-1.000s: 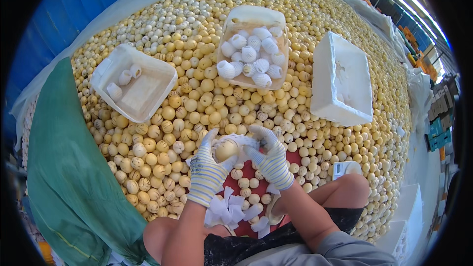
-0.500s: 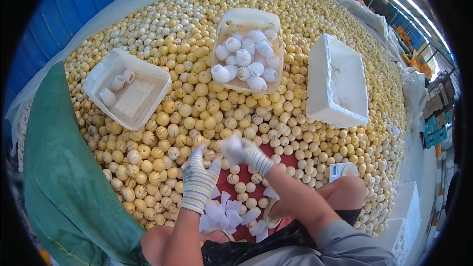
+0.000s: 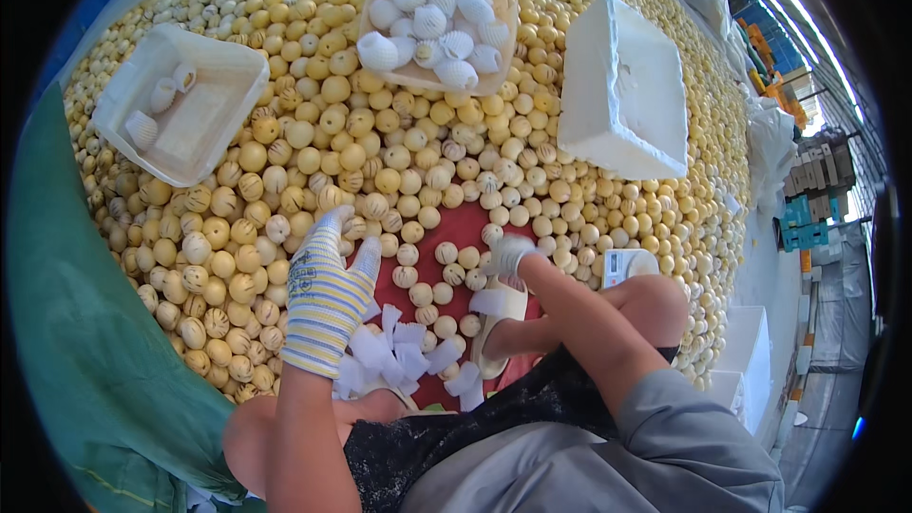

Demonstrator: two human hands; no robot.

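My left hand (image 3: 332, 290), in a striped knit glove with a pale coated front, hovers over the near edge of the heap. Its thumb and fingers are apart, with nothing between them. My right hand (image 3: 513, 256), gloved too, reaches down beside a few round fruits on the red ground sheet (image 3: 380, 290). Its fingertips are blurred and partly hidden, so a hold cannot be made out. Small yellow fruits (image 3: 304, 133), many dark-striped like pepino melons, lie all around. Flattened white foam sleeves (image 3: 389, 351) are scattered between my feet.
A plastic crate (image 3: 508, 38) holds several foam-wrapped fruits; another crate (image 3: 223, 85) at left has three. A white foam box (image 3: 589, 95) stands at right. A small scale (image 3: 617, 266) sits by my right knee. Green cloth (image 3: 85, 323) borders the left side.
My hands have moved apart: the right went rightward and down toward the ground fruits, the left shifted left. The view has tilted, so the crates appear higher and further left.
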